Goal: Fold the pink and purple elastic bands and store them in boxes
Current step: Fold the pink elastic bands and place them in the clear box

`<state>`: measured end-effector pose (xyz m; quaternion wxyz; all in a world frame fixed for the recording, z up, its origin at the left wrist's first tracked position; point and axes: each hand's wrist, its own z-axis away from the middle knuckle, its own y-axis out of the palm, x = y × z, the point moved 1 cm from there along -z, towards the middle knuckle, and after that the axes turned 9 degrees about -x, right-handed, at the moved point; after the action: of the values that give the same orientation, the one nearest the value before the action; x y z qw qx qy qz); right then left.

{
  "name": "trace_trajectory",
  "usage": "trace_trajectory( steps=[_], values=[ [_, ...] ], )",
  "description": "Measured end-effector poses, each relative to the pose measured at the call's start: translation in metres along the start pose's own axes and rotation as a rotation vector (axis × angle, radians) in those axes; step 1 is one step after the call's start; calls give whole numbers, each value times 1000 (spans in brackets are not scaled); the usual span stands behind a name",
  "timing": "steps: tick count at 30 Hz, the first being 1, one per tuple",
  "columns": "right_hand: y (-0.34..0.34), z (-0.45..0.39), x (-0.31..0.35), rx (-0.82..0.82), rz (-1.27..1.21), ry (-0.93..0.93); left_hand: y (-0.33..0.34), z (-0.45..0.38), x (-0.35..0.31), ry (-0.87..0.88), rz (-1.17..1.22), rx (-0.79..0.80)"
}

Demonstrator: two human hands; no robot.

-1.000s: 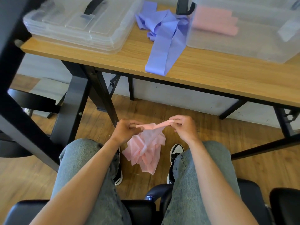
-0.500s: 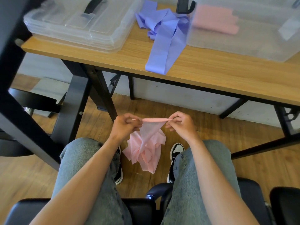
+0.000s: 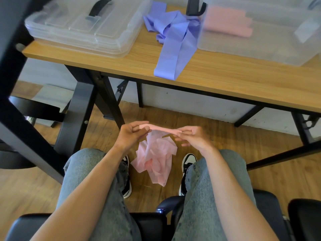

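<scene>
Pinching the pink band at both ends of a short stretch, the left hand and right hand hold it taut between them, low over the floor and between the knees. Left fingers curl round one end, right thumb and fingertips nip the other, hands apart with the strip bridging them. Below that strip the rest of the band hangs in a crumpled bunch, dangling between two black-and-white shoes.

Up on the table the purple band sprawls loose, one loop running toward the near edge. Right of it sits a clear box, and through its wall you can make out folded pink bands inside. Left of the purple one, a stack of clear lids with a black handle on top.

Black table legs cross just beyond the left hand. The person sits on a black chair, jeans filling the foreground.
</scene>
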<state>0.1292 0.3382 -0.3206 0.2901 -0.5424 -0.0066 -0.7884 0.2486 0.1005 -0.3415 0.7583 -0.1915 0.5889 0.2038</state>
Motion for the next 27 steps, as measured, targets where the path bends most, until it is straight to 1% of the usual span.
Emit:
trace_trajectory(
  steps=[2,6,10,12,17,22,24,27],
  values=[
    [0,0,2,-22,16,-60,0,1,0,33,-47,-2],
    [2,-1,9,-123,119,-277,1,5,-11,103,-101,8],
    [-6,9,22,-260,238,-472,-1,9,-40,260,-250,7],
    [-13,20,36,-314,213,-549,-3,14,-62,335,-300,-6],
    [-29,51,76,-324,-10,-545,-4,30,-117,442,-223,11],
    [-46,83,112,-211,-239,-475,-3,51,-154,435,-129,48],
    [-52,97,126,-194,-268,-464,-3,58,-169,426,-122,25],
    [-60,110,142,-184,-217,-477,-6,64,-190,446,-162,34]
  ],
)
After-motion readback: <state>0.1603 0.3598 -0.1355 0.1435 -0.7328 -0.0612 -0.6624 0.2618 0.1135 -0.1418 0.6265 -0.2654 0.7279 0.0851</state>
